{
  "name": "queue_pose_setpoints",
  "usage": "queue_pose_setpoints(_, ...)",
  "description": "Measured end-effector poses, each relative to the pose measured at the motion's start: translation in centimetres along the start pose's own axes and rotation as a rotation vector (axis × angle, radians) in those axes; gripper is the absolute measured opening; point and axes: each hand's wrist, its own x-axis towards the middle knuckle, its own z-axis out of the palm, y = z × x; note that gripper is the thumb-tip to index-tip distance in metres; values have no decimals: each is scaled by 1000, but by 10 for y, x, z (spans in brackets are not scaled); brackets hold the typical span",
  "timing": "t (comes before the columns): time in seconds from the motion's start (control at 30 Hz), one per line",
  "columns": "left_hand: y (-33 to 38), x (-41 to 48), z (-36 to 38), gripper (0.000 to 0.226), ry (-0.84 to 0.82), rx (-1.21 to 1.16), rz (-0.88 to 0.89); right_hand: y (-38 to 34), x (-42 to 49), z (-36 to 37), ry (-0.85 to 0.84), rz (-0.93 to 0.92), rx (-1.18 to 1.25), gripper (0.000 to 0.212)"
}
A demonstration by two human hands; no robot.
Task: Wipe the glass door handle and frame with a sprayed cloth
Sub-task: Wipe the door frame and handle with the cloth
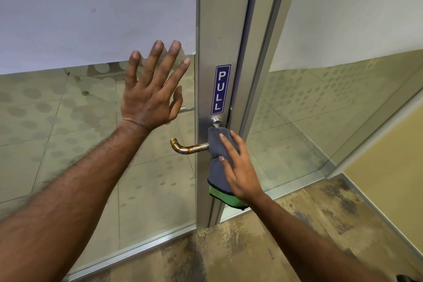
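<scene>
Task stage: wiping in progress, judged from the cloth being pressed on the door hardware.
Work in hand: the right hand (240,167) holds the grey microfibre cloth with a green bound edge (215,171) flat against the brushed aluminium door frame (219,30), at the point where the handle meets the frame.
Apparently not done: the curved tubular metal lever handle (190,147) projects to the left of the right hand, bare of the cloth, and shows brown, rust-like staining along its length. The long run of frame above the right hand shows no cloth contact now; whether it is already clean cannot be told.
Spray: no bottle is in view, and dampness of the cloth cannot be judged.
Right hand state: fingers straight and slightly spread, palm on the cloth, pressing and not gripping. The cloth hangs below the palm, green edge lowest.
Left hand state: the left hand (148,98) is wide, all fingers splayed, raised at the dotted frosted glass door panel (91,121), above and left of the handle. It holds nothing; contact with the glass looks likely but is not certain.
Reference marks: the blue vertical "PULL" sticker (220,89) and the round metal lock knob (216,120) sit just above the right hand's fingertips.
</scene>
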Motion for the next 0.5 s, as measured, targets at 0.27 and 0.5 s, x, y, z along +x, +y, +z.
queue_pose_setpoints(0.27, 0, 2, -2, 66, 20, -19, -1, -40, 20, 20, 197, 665, 1287, 41)
queue_pose_setpoints(0.5, 1, 3, -3, 64, 20, -18, -3, -33, 5, 0, 124, 674, 1402, 41)
